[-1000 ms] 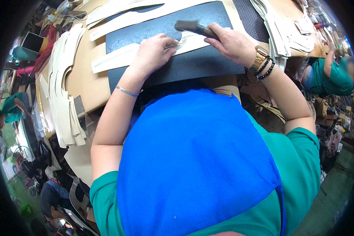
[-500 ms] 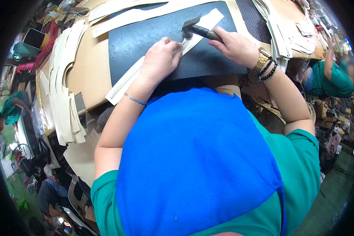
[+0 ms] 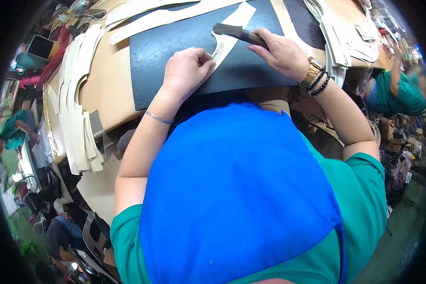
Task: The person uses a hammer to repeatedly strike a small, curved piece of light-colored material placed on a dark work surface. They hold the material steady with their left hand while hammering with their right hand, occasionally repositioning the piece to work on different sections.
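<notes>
My right hand (image 3: 285, 56) is closed round the dark handle of a hammer (image 3: 232, 31). The hammer's head hangs over a cream, curved strip (image 3: 228, 46), which looks like leather or a similar sheet material. Whether the head touches the strip, I cannot tell. Fingers of my left hand (image 3: 188, 71) pinch the strip's near edge, where a narrow margin looks folded and crinkled. Beneath the strip lies a black mat (image 3: 154, 64). My left hand and forearm hide the strip's lower end.
Cream cut pieces (image 3: 73, 97) hang over the table's left edge. Long cream pieces (image 3: 163, 22) lie along the mat's far side. Another stack (image 3: 333, 40) sits at right, beside a dark textured sheet (image 3: 304, 21). Co-workers in green appear at right (image 3: 402, 94) and left (image 3: 15, 132).
The hammer has turned, its head now seen more from above and slightly farther left. The strip has shifted and now points more steeply away. My left hand has moved slightly left and nearer.
</notes>
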